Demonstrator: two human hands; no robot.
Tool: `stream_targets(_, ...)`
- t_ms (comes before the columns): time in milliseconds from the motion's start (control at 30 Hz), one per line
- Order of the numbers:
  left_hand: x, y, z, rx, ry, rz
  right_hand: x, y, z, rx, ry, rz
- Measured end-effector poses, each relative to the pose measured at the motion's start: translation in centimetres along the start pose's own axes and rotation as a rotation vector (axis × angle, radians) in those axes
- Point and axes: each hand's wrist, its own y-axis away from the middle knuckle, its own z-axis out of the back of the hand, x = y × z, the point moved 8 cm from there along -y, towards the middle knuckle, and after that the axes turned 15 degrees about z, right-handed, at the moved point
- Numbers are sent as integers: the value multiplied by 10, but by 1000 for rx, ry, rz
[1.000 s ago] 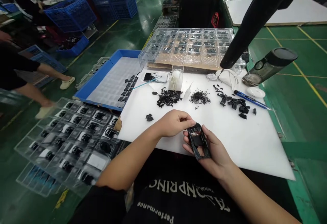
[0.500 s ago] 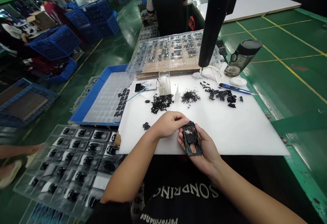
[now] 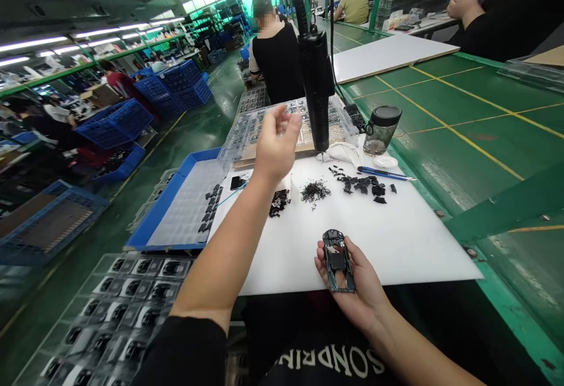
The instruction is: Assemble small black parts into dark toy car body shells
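Observation:
My right hand (image 3: 359, 274) holds a dark plastic toy car body shell (image 3: 338, 262) low over the front of the white work mat (image 3: 299, 268). The shell lies face up across palm and fingers, with openings through it. My left hand (image 3: 277, 142) is raised, its fingers loosely curled and apart, and nothing shows in them. Just right of it hangs a black electric screwdriver (image 3: 317, 92), not touched as far as I can see. Beneath the tool's tip lies a white cloth (image 3: 346, 154). My left forearm partly covers a pile of small black parts (image 3: 279, 202).
On the mat are a heap of tiny screws (image 3: 315, 192), loose black pieces (image 3: 363, 185) and a blue pen-like tool (image 3: 388, 173). A tumbler (image 3: 382, 130) stands at the right edge. Left is a blue tray (image 3: 176, 183); clear compartment trays (image 3: 233, 139) sit behind. Co-workers (image 3: 277, 51) sit beyond.
My left hand has let go of the car shell and moved up and forward towards the hanging screwdriver. My right hand still holds the shell. The view has tilted up.

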Motion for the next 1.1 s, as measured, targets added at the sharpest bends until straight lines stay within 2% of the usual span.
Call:
stream_targets(67,-8,-25,-15,29,14,-55,3,3,0,-16,-6,8)
stream_targets(133,-10,-41,-32,109,10,-91,5,4,0,-27,-8,16)
stream_targets(233,-14,-43,-49,216,-17,-137,5,4,2,-29,-16,19)
stream_targets(333,-26,-25,-46,243,-83,-162,2,4,3,-10,-15,10)
stream_targets(433,-43,9,-29,208,-77,-129,-2,7,0,2,13,-13)
stream_targets(500,-50,34,-21,206,29,-38,-4,9,-3,-19,32,-23)
stream_targets(600,-48,70,-20,214,281,128,-6,8,-7,-60,43,-27)
stream_targets(700,-40,93,-24,181,461,169,-7,4,-8,-55,42,-26)
stream_targets(867,-23,110,-31,176,549,128,-5,0,-8,-1,54,14)
stream_targets(1100,-9,115,-36,151,534,181,-5,1,-11,19,77,27)
